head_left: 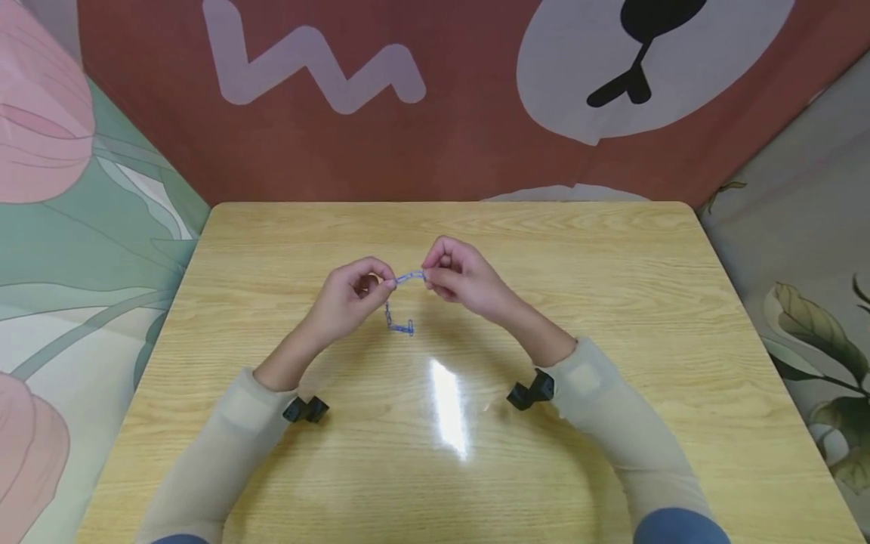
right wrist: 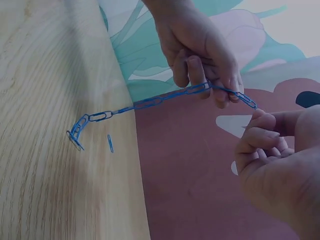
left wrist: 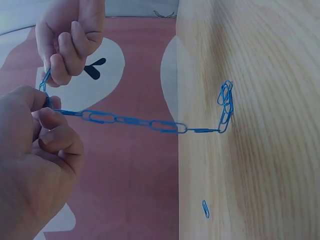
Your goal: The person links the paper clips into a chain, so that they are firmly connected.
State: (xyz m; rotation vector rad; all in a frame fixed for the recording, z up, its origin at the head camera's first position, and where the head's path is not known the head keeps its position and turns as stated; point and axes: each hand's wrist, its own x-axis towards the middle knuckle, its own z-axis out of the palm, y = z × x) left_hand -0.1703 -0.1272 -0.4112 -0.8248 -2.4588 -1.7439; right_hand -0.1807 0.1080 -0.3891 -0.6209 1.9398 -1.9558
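A chain of blue paper clips (left wrist: 132, 121) hangs from my two hands above the wooden table, its lower end lying on the tabletop. My left hand (head_left: 350, 297) pinches the chain between thumb and index finger near its upper end. To the right, my right hand (head_left: 469, 279) pinches the top end of the chain with thumb and fingertips. A short stretch of linked clips (right wrist: 246, 100) spans the gap between the hands. One loose blue paper clip (left wrist: 205, 209) lies on the table apart from the chain.
The wood-grain table (head_left: 326, 483) spreads around the hands, with a bright light reflection (head_left: 448, 408) on it. A red-brown patterned backdrop (head_left: 462, 151) stands behind its far edge, and floral cloth (head_left: 156, 249) hangs at the left. Small black cameras (head_left: 530, 391) sit at both wrists.
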